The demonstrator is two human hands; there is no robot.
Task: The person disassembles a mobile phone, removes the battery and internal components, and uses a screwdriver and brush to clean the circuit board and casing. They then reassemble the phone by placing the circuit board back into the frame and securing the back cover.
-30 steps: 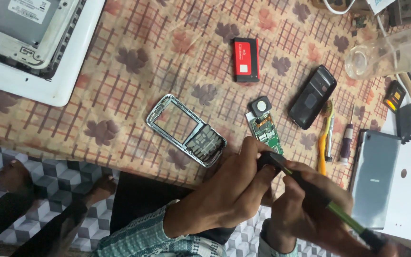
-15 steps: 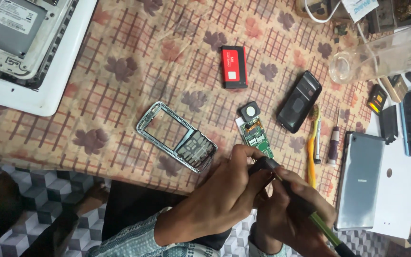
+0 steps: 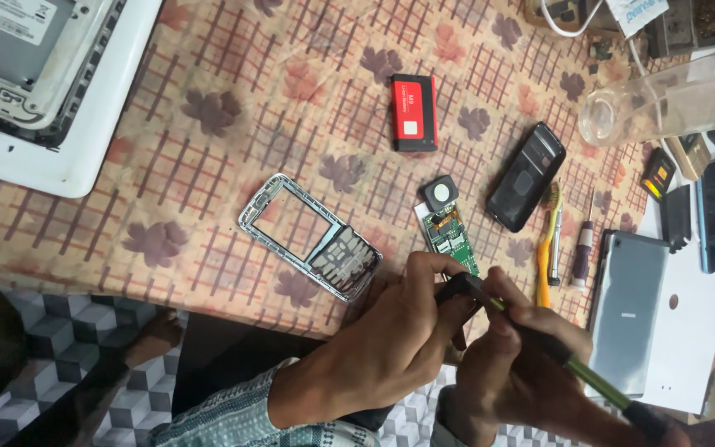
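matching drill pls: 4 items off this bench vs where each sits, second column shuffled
1 battery
2 frame
3 circuit board
4 screwdriver

A in the right hand
B just above the left hand
C left of the circuit board, on the cloth
D upper middle of the cloth, red and black

Pairs: 1-D, 2-C, 3-B, 4-A

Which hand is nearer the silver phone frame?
Left. The left hand lies just right of the phone frame, near its keypad end; the right hand sits farther right, holding a screwdriver.
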